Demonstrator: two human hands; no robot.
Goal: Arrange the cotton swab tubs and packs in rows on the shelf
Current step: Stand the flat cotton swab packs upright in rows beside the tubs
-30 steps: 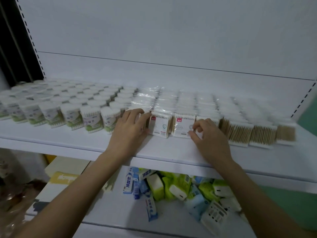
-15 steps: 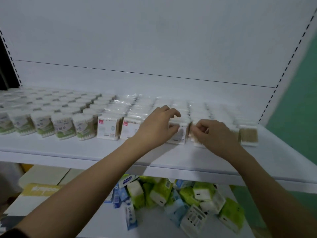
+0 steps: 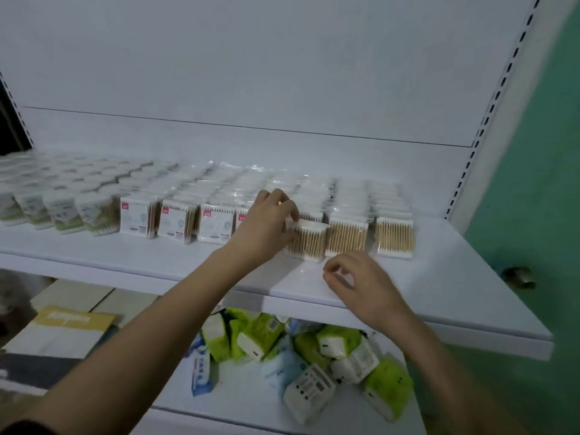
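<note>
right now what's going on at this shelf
A person is lining up cotton swab packs on a white shelf. The left hand grips the top of a front-row pack showing its wooden sticks. The right hand hovers loosely curled in front, holding nothing. Round swab tubs fill the left end; tissue packs lie jumbled on the shelf below.

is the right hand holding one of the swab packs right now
No, the right hand hangs over the bare front of the shelf with loosely curled fingers holding nothing; only the left hand grips a swab pack.
</note>
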